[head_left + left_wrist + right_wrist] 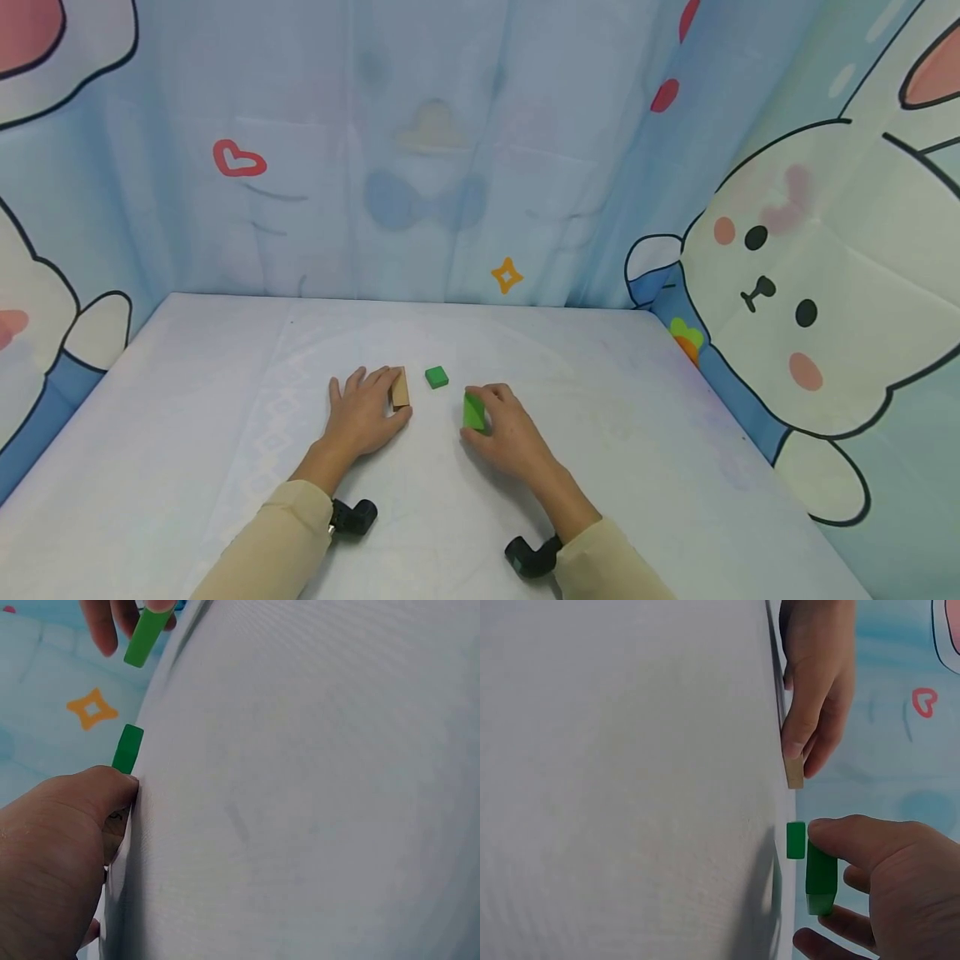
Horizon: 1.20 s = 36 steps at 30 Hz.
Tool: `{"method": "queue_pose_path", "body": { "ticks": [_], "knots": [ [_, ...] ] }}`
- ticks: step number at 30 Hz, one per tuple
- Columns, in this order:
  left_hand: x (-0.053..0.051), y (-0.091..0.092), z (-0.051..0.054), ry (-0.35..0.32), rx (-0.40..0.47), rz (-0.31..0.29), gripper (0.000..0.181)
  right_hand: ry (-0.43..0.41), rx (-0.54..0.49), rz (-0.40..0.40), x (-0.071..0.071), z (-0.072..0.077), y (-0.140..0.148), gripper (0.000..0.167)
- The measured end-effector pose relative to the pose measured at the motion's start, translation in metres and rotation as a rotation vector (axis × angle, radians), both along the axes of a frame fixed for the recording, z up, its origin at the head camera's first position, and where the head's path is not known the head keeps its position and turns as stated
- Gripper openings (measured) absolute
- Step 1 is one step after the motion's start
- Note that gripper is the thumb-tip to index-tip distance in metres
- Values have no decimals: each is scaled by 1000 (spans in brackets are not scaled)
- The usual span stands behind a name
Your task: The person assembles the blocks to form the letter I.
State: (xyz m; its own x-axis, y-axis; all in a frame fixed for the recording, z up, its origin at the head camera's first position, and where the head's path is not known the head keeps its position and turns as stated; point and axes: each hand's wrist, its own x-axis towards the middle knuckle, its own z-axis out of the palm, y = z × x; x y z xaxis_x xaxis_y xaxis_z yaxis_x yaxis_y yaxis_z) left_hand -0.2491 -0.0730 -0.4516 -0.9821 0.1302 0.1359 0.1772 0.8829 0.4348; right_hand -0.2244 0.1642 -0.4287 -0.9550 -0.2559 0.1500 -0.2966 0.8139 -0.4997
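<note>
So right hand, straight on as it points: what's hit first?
The right hand, with its light green block, would likely meet the small dark green block first; height is unclear, so it might pass above.

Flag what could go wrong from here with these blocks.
The light green block, pinched in the right hand above the white tabletop, could slip and drop.

The small dark green block, loose between that hand and the left hand, might get bumped if either moves in.
</note>
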Motion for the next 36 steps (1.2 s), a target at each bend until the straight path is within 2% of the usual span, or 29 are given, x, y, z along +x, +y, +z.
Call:
{"method": "queue_pose_path", "body": {
  "ticks": [13,21,36],
  "knots": [
    [-1,-2,-3,1,-2,-7,67,-22,15,10,11,-3,-6,62],
    [1,-2,-1,-1,8,-10,67,-6,30,3,15,-3,-9,68],
    [-1,-3,-1,-1,16,-15,67,-10,-7,11,19,-10,-9,72]
  ]
}}
